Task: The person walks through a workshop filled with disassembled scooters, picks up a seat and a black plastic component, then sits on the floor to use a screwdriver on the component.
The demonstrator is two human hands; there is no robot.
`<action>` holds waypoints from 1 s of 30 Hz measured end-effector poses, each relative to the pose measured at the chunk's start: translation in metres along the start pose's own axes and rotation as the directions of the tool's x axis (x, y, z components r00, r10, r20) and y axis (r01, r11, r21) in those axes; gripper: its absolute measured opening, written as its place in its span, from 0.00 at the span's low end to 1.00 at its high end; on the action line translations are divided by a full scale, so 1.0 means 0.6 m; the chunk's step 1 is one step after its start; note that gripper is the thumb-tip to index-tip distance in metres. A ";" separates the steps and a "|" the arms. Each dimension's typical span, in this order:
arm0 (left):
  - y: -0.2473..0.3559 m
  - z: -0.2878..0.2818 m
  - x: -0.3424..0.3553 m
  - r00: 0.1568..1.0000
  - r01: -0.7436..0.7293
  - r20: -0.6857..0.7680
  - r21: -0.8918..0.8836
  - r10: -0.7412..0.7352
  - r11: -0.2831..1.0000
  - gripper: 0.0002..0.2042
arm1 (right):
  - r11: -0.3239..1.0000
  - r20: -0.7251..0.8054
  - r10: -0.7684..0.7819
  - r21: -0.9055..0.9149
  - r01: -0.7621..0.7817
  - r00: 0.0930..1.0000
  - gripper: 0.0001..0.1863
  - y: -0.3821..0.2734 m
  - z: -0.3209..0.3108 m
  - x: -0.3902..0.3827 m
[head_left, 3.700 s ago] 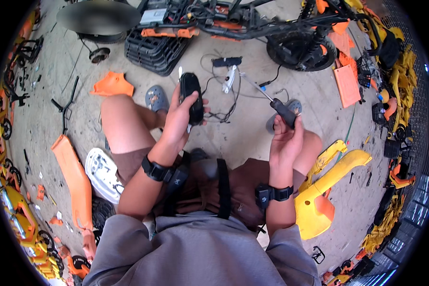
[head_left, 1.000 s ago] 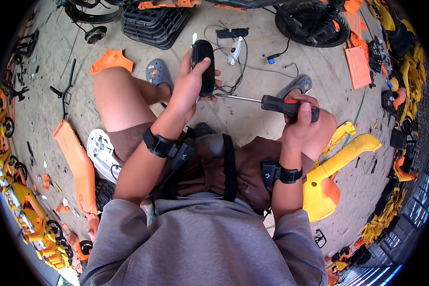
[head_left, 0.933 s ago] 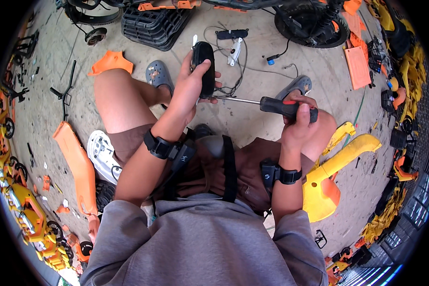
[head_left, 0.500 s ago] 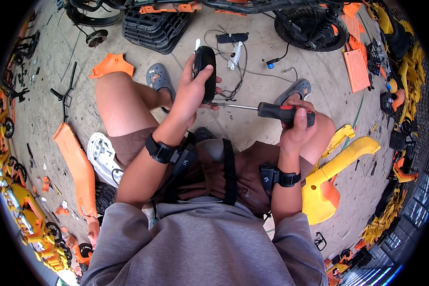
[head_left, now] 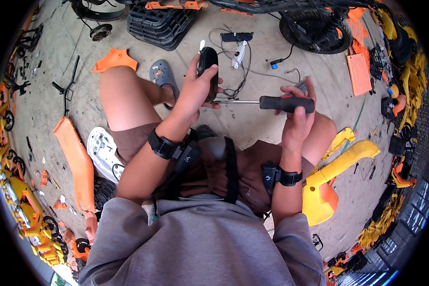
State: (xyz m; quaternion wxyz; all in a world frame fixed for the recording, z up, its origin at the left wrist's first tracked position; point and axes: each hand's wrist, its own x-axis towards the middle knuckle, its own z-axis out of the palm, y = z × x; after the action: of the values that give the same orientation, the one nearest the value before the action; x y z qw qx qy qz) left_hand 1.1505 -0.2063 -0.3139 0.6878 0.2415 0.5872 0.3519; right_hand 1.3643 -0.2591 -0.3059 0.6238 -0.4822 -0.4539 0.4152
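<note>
Concrete floor, strewn with orange and yellow plastic parts. Left hand: fingers clamped on black housing. Right hand: fingers closed around screwdriver.

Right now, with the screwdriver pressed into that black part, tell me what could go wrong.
1. The screwdriver tip meets the black part right beside the left hand; a slip could jab the fingers.
2. The part is held in the air, unsupported, so pushing may twist it out of the grip.
3. Thin wires trail from the part toward the ground; a tug could snag or strain them.
</note>
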 end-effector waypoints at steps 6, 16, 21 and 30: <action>0.000 0.001 -0.001 0.998 0.060 0.010 -0.032 -0.060 0.998 0.33 | 0.980 0.040 0.089 0.175 -0.094 0.995 0.46 -0.008 0.000 0.004; -0.009 -0.005 0.006 0.996 0.084 -0.021 -0.049 -0.086 0.995 0.32 | 0.915 -0.059 -0.035 -0.403 0.008 0.998 0.31 0.000 -0.009 -0.009; -0.013 -0.005 0.007 0.996 0.077 -0.044 -0.046 -0.079 0.996 0.32 | 0.994 -0.106 -0.030 -0.108 0.018 0.994 0.27 -0.004 -0.005 0.000; -0.015 -0.003 0.008 0.996 0.072 -0.054 -0.045 -0.075 0.996 0.32 | 0.965 -0.127 -0.083 -0.258 0.048 0.988 0.25 -0.005 -0.001 0.000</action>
State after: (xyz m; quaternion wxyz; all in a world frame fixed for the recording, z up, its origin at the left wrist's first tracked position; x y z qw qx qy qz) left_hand 1.1509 -0.2080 -0.3239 0.6887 0.1947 0.6069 0.3456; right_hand 1.3650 -0.2599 -0.3033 0.5999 -0.5702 -0.4753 0.2985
